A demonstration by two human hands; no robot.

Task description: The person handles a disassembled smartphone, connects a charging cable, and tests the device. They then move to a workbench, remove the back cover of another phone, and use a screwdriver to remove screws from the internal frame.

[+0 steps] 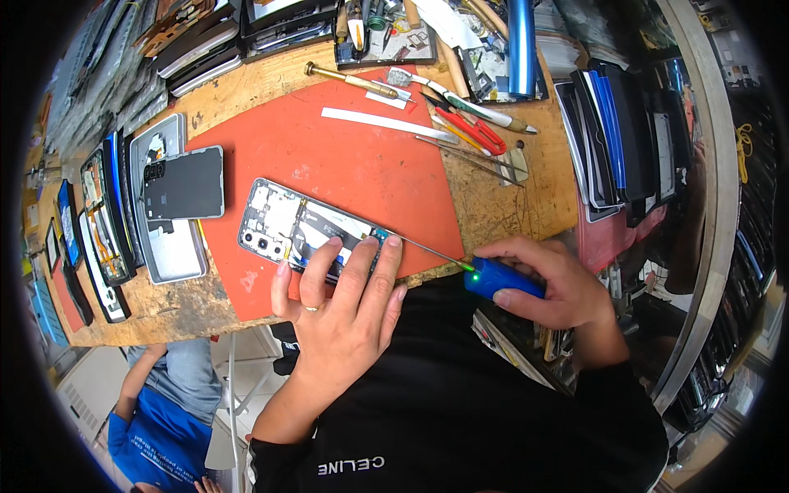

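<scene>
An opened smartphone (274, 215) lies face down and slanted on the orange-red mat, its circuit board and camera lenses exposed. Across its near edge my left hand (341, 320) holds it down, fingers spread over the phone and a ring on one finger. My right hand (571, 287) grips a blue electric screwdriver (503, 279) with a green light lit near its shaft. The long thin shaft (431, 250) reaches left to the phone's lower end, close to my left index fingertip. Whether its tip sits in a screw is too small to tell.
A dark phone back cover (193, 185) rests on a grey tray (193, 255) at the left, beside several upright phone parts. Tweezers (468, 156), a red-handled tool (477, 131) and a brass-coloured screwdriver (345, 80) lie beyond. Another person in blue (160, 431) is at lower left.
</scene>
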